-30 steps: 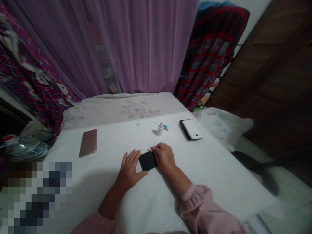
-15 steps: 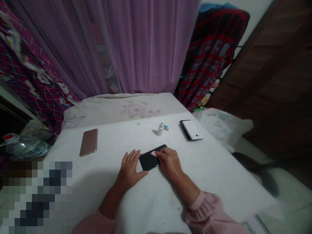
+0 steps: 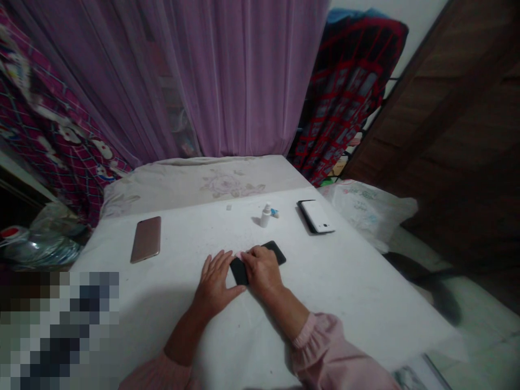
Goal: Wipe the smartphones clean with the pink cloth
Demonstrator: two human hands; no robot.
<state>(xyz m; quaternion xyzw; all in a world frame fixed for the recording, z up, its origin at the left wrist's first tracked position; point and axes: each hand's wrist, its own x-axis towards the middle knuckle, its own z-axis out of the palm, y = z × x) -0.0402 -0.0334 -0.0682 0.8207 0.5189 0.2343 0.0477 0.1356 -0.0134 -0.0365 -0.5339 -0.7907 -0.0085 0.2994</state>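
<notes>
A black phone (image 3: pixel 275 251) lies flat on the white table (image 3: pixel 345 292) in front of me. My left hand (image 3: pixel 215 284) rests flat beside its left end, fingers stretched out and thumb against the phone's edge. My right hand (image 3: pixel 260 268) lies on top of the phone's left half, fingers curled down over something small and pink that presses on the glass. The phone's right end shows past my right hand. Both wrists wear pink sleeves.
A rose-gold phone (image 3: pixel 146 246) lies at the left of the table. A small white bottle (image 3: pixel 265 215) and a white phone (image 3: pixel 316 216) sit further back. A purple curtain (image 3: pixel 235 76) hangs behind, and a white plastic bag (image 3: pixel 365 208) sits at the right.
My right hand has slid leftwards across the black phone, uncovering its right end. My left hand has stayed in place.
</notes>
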